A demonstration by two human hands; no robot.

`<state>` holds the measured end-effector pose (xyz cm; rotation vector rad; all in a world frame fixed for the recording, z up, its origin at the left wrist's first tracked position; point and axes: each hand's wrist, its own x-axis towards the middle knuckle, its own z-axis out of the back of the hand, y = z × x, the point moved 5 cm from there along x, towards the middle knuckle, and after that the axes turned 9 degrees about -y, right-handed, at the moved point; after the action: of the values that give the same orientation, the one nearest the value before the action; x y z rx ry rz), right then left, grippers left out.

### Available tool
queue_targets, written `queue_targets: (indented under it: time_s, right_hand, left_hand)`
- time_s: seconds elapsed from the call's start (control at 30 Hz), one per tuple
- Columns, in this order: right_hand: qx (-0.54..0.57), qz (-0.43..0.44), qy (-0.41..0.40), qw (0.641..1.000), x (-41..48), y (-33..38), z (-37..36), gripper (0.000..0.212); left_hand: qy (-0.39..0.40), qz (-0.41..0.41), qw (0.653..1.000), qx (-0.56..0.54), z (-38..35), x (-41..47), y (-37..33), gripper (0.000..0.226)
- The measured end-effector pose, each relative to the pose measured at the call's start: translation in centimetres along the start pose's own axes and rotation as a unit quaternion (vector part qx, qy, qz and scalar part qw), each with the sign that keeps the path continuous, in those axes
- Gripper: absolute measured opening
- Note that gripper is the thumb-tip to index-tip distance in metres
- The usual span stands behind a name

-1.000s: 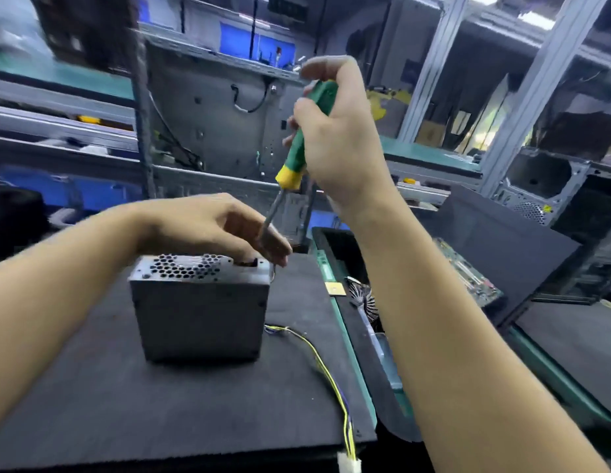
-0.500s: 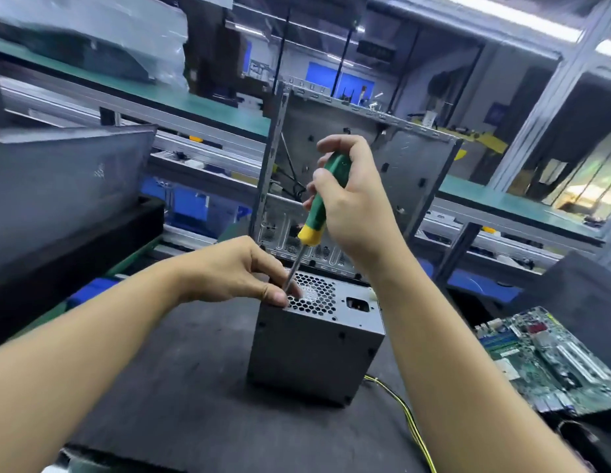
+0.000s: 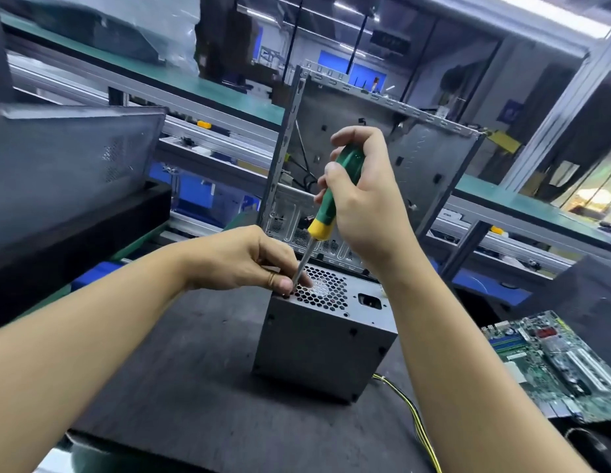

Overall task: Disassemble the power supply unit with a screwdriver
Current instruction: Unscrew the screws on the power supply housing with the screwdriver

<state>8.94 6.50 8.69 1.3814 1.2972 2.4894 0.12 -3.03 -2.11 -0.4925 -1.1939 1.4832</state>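
A grey metal power supply unit (image 3: 322, 349) stands on a dark foam mat (image 3: 181, 380), its honeycomb fan grille and power socket facing up. My right hand (image 3: 362, 206) grips the green and yellow handle of a screwdriver (image 3: 326, 213), which slants down to the unit's top left corner. My left hand (image 3: 249, 264) rests at that corner and pinches the metal shaft near its tip between thumb and fingers. The tip itself is hidden behind my fingers. Yellow and black wires (image 3: 416, 418) trail out from under the unit at the right.
An empty grey computer case frame (image 3: 420, 158) stands right behind the unit. A green motherboard (image 3: 556, 363) lies to the right. A grey case panel (image 3: 68, 165) leans at the left over a black block. Conveyor rails and green shelves run across the back.
My view has swung left and closer, so the unit now sits centre-right. Both hands stay at the unit's top corner, with the screwdriver held in the same slanted pose.
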Motion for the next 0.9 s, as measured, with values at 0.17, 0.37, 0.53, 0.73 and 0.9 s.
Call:
queue_targets:
  time_s: [0.17,0.37,0.53,0.73,0.9]
  right_hand:
    - [-0.009,0.013,0.023,1.000,-0.2,0.5,0.2,0.021]
    - [0.036,0.042,0.112,0.992,-0.6,1.6,0.0,0.021]
    - [-0.178,0.146,0.094,0.969,0.2,2.6,0.6,0.030]
    - [-0.301,0.207,0.062,0.929,0.5,3.9,0.6,0.050]
    - [-0.241,0.145,0.127,0.951,0.8,3.7,0.5,0.019]
  left_hand:
    - [-0.011,0.010,1.000,-0.011,0.0,0.2,0.3,0.022]
    - [-0.027,-0.004,0.999,-0.022,0.2,0.2,0.3,0.015]
    - [-0.017,-0.003,1.000,-0.026,0.2,0.0,0.5,0.018]
    - [-0.005,-0.001,1.000,-0.008,0.3,0.0,0.6,0.022]
    - [-0.016,0.005,0.999,-0.048,0.5,0.4,-0.2,0.031]
